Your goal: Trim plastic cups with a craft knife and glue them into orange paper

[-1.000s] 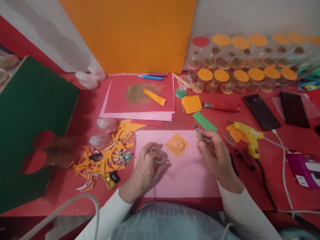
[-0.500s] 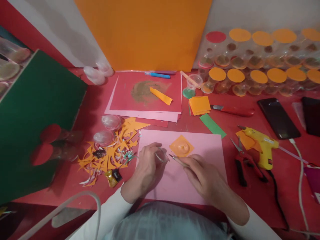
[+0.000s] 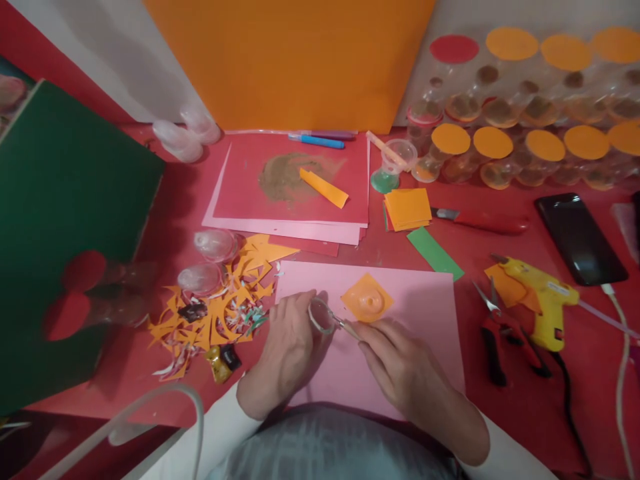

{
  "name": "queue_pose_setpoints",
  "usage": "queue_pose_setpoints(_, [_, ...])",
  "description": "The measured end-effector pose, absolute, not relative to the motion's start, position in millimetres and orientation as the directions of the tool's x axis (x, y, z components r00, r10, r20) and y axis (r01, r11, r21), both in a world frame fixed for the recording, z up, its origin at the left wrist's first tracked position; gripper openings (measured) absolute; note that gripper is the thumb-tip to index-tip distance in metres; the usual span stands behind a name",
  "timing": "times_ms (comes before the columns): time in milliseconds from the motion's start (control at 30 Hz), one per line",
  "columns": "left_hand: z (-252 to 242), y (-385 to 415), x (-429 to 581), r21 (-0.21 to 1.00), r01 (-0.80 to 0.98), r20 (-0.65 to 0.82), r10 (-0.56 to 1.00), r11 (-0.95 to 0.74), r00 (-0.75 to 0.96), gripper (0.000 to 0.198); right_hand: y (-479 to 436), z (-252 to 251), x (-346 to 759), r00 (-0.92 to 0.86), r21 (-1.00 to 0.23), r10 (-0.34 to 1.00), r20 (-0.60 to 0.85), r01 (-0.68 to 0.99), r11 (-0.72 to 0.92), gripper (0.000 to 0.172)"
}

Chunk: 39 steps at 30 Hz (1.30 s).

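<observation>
My left hand [image 3: 290,343] is closed around a small clear plastic cup [image 3: 321,316], its round mouth turned toward the right. In my right hand [image 3: 400,363] is a slim tool [image 3: 351,329] with a pale handle and a thin metal end, pinched between thumb and fingers. The tool's tip meets the cup's rim; whether it is a knife or a brush I cannot tell. Just beyond my hands, a clear domed plastic piece [image 3: 371,300] rests on an orange paper square [image 3: 353,301]. Both hands are over a pink sheet [image 3: 420,320].
Orange paper scraps [image 3: 213,320] lie at left beside clear plastic pieces [image 3: 213,245] and a green board [image 3: 75,200]. At right are red-handled pliers [image 3: 513,340], a yellow glue gun [image 3: 543,293], a red-handled knife [image 3: 490,220] and a phone [image 3: 580,237]. Orange-topped plastic hourglass shapes [image 3: 545,145] stand behind.
The tool's tip has moved onto the cup's rim. The cup has turned so its round mouth shows more fully. The view has shifted slightly.
</observation>
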State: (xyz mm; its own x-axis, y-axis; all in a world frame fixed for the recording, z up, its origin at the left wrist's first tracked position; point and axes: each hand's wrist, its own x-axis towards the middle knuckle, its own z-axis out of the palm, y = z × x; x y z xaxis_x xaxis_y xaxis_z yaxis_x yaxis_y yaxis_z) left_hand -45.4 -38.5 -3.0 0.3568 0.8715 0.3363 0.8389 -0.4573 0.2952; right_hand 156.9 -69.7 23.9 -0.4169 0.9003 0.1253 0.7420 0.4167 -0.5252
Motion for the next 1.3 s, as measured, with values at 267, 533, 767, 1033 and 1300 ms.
queue_pose_setpoints(267, [-3, -37, -42, 0.387, 0.809, 0.343, 0.883, -0.442, 0.319, 0.029, -72, 23, 157, -0.416, -0.494, 0.908, 0.049, 0.780, 0.384, 0.035])
queue_pose_setpoints(533, [-4, -38, -45, 0.385, 0.816, 0.305, 0.894, -0.431, 0.328, 0.034, -81, 22, 157, -0.446, -0.381, 0.895, -0.019, 0.831, 0.406, 0.036])
queue_pose_setpoints(767, [-2, -40, -45, 0.390, 0.811, 0.275, 0.896, -0.436, 0.349, 0.034, -84, 21, 153, -0.425, -0.343, 0.905, 0.005, 0.849, 0.401, 0.038])
queue_pose_setpoints(1033, [-3, -38, -43, 0.381, 0.805, 0.299, 0.885, -0.454, 0.358, 0.023, -88, 22, 149, -0.441, -0.310, 0.897, -0.011, 0.855, 0.417, 0.042])
queue_pose_setpoints(1300, [-3, -36, -41, 0.319, 0.825, 0.319, 0.873, -0.466, 0.370, 0.020, -85, 21, 141, -0.401, -0.220, 0.908, 0.122, 0.881, 0.419, 0.032])
